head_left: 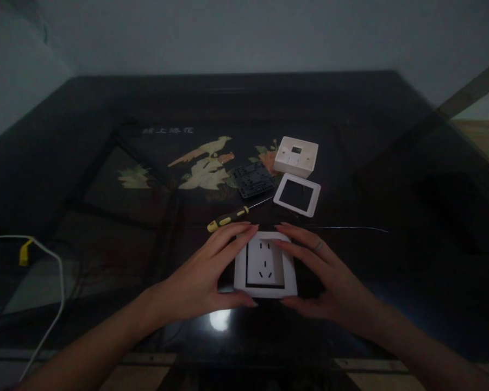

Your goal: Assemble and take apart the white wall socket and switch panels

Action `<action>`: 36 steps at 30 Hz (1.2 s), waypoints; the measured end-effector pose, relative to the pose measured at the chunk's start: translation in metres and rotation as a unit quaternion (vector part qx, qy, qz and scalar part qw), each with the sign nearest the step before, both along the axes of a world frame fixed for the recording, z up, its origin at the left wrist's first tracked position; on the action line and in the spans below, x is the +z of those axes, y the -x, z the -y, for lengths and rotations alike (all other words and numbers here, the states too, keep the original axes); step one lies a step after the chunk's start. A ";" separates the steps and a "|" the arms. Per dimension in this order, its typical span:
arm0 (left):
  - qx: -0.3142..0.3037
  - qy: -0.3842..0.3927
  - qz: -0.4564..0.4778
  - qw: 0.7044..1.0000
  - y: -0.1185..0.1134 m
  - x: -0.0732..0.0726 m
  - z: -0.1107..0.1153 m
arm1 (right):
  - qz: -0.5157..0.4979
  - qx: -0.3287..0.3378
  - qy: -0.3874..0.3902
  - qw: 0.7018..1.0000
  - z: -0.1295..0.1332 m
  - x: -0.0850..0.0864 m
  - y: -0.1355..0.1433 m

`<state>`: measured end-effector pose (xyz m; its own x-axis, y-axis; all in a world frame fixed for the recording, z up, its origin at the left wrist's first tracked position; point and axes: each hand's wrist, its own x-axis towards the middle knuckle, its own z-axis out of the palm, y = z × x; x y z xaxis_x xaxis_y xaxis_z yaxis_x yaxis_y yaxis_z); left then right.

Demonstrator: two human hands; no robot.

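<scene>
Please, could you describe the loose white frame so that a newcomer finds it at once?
On the glossy black table, find the white box beyond the socket. Just at its near side, right of the screwdriver, lies the frame. Unlike the box and the socket, it is a flat white border around a large dark middle.

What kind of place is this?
Probably a room in a home, though I can't be sure: there's a shiny dark table decorated with a bird picture, with a screwdriver and power socket on it.
</scene>
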<state>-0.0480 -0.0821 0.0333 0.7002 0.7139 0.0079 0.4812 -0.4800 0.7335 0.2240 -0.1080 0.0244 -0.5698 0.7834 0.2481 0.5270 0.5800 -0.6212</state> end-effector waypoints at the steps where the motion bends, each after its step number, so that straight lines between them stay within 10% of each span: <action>1: -0.007 -0.008 0.003 1.000 0.000 -0.001 -0.001 | -0.001 -0.001 0.002 1.000 0.000 -0.001 0.000; 18: -0.033 0.008 -0.006 0.999 -0.004 -0.009 -0.002 | 0.028 -0.021 0.091 0.995 0.005 -0.003 0.000; 36: -0.041 -0.100 -0.015 0.994 -0.006 -0.015 0.000 | 0.088 0.002 -0.033 0.996 0.003 -0.003 0.002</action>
